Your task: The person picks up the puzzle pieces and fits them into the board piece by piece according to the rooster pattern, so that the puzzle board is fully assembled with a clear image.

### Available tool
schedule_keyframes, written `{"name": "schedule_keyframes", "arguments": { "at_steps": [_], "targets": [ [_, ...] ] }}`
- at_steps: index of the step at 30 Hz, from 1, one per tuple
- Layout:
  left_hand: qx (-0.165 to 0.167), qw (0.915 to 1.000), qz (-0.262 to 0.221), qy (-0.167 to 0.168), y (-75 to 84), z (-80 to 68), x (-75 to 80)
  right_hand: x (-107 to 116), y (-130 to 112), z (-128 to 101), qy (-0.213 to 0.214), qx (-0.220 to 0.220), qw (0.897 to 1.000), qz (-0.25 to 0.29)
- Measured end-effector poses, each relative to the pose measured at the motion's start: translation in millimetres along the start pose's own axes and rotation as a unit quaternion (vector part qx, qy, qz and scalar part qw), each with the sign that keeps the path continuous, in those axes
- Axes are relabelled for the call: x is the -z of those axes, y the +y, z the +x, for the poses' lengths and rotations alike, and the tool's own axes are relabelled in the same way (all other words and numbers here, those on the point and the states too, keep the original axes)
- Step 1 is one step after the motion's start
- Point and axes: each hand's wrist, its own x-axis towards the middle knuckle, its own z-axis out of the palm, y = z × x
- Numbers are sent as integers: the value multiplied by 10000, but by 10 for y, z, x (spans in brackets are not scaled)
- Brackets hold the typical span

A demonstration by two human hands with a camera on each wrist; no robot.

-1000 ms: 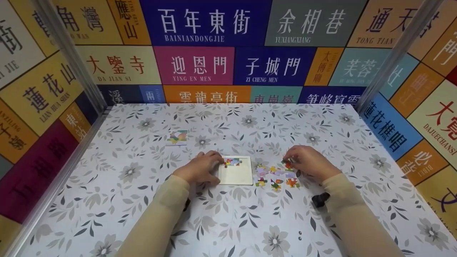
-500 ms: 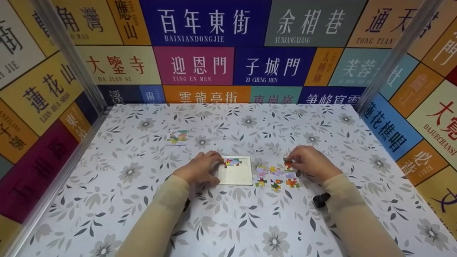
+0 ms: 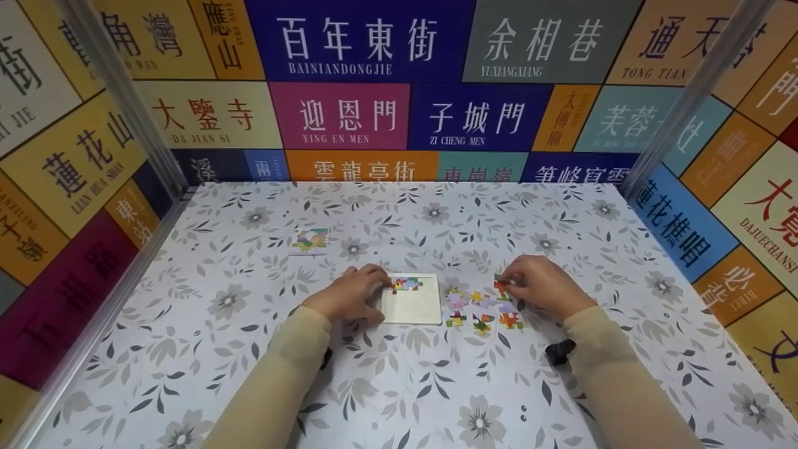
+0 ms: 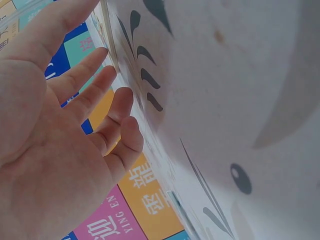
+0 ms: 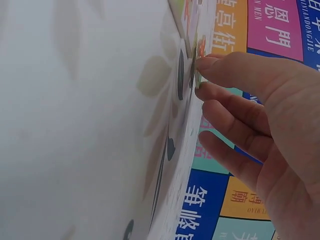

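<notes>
The right hand [image 3: 541, 284] pinches a small red-and-green flat jigsaw piece [image 3: 502, 287] at the far edge of the loose colourful pieces [image 3: 483, 310] lying on the floral tablecloth [image 3: 436, 380], just right of the pale square puzzle tray [image 3: 411, 299]. The piece looks light, thin and stiff, best taken by its edges with fingertips. The left hand [image 3: 349, 293] rests with relaxed fingers on the tray's left rim, holding nothing. The right wrist view alone shows the fingertip [image 5: 205, 63] touching the piece; the head view alone shows the layout

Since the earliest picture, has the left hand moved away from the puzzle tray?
No. The left hand rests against the puzzle tray at its left edge, as before.
</notes>
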Motion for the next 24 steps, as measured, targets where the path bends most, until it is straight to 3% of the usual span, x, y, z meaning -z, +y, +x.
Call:
{"name": "schedule_keyframes", "arguments": {
  "at_steps": [11,24],
  "targets": [
    [-17,10000,56,58,-13,29,-23,-55,-192,53,79,-133,9993,-327],
    [-58,9999,82,99,-5,10,-12,-135,-438,177,51,302,9991,-297]
  ]
}}
